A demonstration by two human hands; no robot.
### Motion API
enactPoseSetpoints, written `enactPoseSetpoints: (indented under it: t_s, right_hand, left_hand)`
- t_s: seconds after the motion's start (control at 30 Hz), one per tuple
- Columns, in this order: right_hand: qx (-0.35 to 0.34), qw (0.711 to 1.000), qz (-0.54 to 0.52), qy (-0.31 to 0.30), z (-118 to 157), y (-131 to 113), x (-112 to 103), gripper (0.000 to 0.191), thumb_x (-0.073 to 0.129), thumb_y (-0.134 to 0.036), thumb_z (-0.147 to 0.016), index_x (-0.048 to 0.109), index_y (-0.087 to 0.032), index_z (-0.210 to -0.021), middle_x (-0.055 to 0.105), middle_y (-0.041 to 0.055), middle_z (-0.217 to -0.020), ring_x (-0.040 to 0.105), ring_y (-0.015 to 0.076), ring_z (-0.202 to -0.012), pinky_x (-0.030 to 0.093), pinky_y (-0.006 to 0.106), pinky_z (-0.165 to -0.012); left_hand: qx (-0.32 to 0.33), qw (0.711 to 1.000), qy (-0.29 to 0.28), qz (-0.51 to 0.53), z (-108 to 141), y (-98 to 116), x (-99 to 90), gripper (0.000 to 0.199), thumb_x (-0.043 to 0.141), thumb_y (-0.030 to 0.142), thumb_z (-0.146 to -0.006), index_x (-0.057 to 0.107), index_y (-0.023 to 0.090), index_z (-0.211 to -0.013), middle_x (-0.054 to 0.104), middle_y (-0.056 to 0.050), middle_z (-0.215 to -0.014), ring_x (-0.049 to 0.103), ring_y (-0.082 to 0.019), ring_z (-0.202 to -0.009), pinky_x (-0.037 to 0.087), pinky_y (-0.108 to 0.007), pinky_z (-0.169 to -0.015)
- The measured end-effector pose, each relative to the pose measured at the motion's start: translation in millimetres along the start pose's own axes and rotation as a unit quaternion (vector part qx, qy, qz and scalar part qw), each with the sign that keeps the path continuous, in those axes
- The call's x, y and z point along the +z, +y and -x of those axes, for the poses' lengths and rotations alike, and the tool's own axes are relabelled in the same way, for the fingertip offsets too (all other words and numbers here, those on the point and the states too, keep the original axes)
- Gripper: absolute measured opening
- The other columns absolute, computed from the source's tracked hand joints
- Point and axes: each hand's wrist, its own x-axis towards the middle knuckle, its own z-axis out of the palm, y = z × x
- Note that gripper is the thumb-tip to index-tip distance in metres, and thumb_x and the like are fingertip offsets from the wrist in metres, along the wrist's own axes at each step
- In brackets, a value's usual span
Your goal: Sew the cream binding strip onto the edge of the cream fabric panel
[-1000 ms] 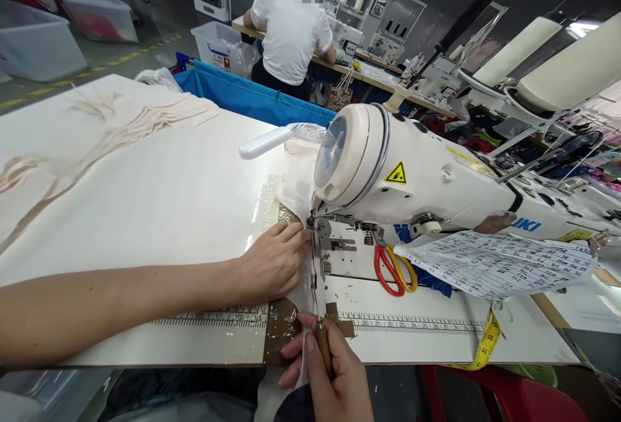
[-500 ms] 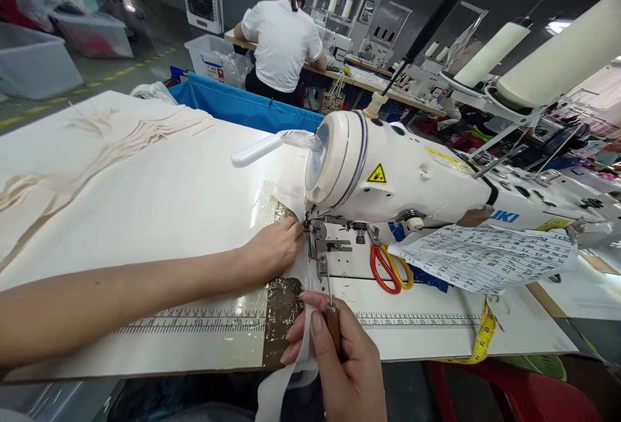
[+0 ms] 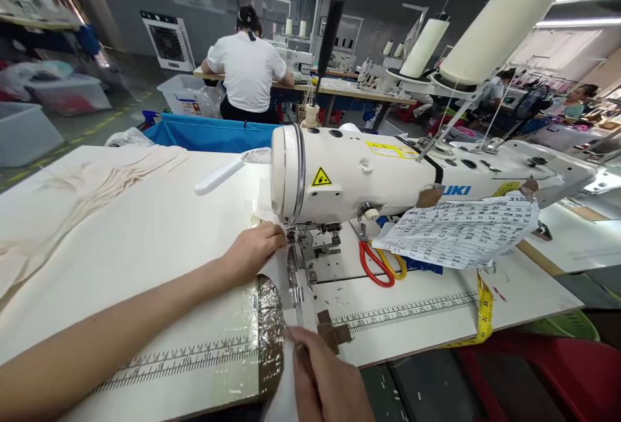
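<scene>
Fabric strip (image 3: 278, 279), whitish, kinda thin, touched by left hand (image 3: 257, 250), pinching can't be told; awl (image 3: 304, 364) clasped by right hand (image 3: 332, 377).

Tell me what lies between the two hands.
In the head view, a white fabric strip runs between the left hand and right hand, flanked by brown tape and a metal sewing-machine guide.

Rests the left hand (image 3: 259, 247) on a white strip of cloth (image 3: 288, 373), beside the metal bits (image 3: 305, 239) under a white sewing machine (image 3: 344, 173). Holds a brown tool (image 3: 304, 364) in the right hand (image 3: 332, 377), by the low part of the strip. Has red and yellow scissors (image 3: 363, 261) near a hanging sheet of writing (image 3: 460, 231). Looks toward a person in a white shirt (image 3: 248, 72), past a blue bin (image 3: 213, 133).
</scene>
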Motion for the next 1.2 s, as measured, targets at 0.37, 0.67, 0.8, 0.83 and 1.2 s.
enactPoseSetpoints:
  t_s: [0.37, 0.67, 0.8, 0.83, 1.2]
  right_hand:
    - [-0.063, 0.976, 0.183, 0.100, -58.5, 24.3, 15.5, 0.038, 0.026, -0.021, -0.104, 0.062, -0.013, -0.112, 0.075, 0.0064, -0.085, 0.070, 0.0163, -0.058, 0.043, 0.024, -0.044]
    - [-0.074, 0.976, 0.173, 0.113, -66.7, 25.5, 22.4, 0.038, 0.031, -0.015, -0.099, 0.068, -0.010, -0.108, 0.076, 0.0069, -0.085, 0.072, 0.0158, -0.060, 0.047, 0.024, -0.045]
    - [-0.067, 0.977, 0.175, 0.103, -66.6, 25.8, 23.4, 0.038, 0.033, -0.014, -0.098, 0.069, -0.011, -0.109, 0.076, 0.0074, -0.085, 0.071, 0.0157, -0.058, 0.046, 0.024, -0.044]
    - [-0.065, 0.977, 0.176, 0.101, -66.8, 25.8, 23.8, 0.037, 0.034, -0.014, -0.097, 0.069, -0.011, -0.109, 0.076, 0.0077, -0.085, 0.071, 0.0158, -0.058, 0.046, 0.024, -0.044]
    - [-0.062, 0.977, 0.184, 0.092, -67.6, 25.1, 24.9, 0.036, 0.035, -0.012, -0.095, 0.068, -0.012, -0.109, 0.075, 0.0074, -0.083, 0.071, 0.0168, -0.057, 0.046, 0.025, -0.043]
  left_hand:
    - [-0.004, 0.988, 0.067, 0.138, -5.9, -12.6, -1.7, 0.026, 0.047, 0.026, -0.097, 0.069, 0.017, -0.087, 0.068, -0.005, -0.081, 0.065, -0.014, -0.072, 0.051, -0.021, -0.061]
    - [-0.038, 0.989, 0.039, 0.139, -7.1, -11.7, -1.4, 0.025, 0.048, 0.030, -0.098, 0.067, 0.018, -0.088, 0.071, -0.005, -0.086, 0.067, -0.016, -0.076, 0.051, -0.023, -0.063]
    - [-0.044, 0.989, 0.034, 0.137, -6.9, -12.0, 0.0, 0.027, 0.045, 0.030, -0.098, 0.066, 0.018, -0.087, 0.071, -0.005, -0.085, 0.066, -0.015, -0.075, 0.050, -0.023, -0.063]
    - [-0.044, 0.989, 0.034, 0.135, -6.9, -12.2, 0.3, 0.027, 0.045, 0.030, -0.099, 0.066, 0.018, -0.087, 0.071, -0.005, -0.084, 0.066, -0.015, -0.075, 0.050, -0.023, -0.063]
    - [-0.056, 0.989, 0.020, 0.132, -6.4, -12.6, -0.6, 0.027, 0.044, 0.029, -0.098, 0.067, 0.018, -0.089, 0.070, -0.005, -0.084, 0.065, -0.016, -0.075, 0.051, -0.024, -0.064]
